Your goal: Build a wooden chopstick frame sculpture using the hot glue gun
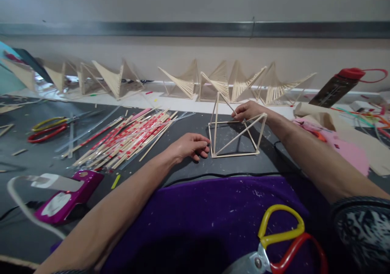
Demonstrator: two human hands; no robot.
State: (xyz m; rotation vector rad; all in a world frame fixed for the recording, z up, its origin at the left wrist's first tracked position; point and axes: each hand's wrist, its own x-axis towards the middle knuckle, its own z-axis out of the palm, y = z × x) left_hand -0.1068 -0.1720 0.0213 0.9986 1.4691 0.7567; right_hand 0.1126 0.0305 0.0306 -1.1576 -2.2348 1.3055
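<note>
The wooden stick frame point(239, 136) stands between the left hand point(191, 146), just beside its left side, and the right hand point(248, 110) at its far side. Beneath is a grey table point(189, 170) before a pale wall point(195, 50). The left hand is half open, gripping nothing; the right's fingers curl by a slanting stick, their grip unclear.

grey tabletop point(189, 125); on it: wooden frame point(234, 155); sticks point(131, 138); magenta block point(73, 198)
</note>
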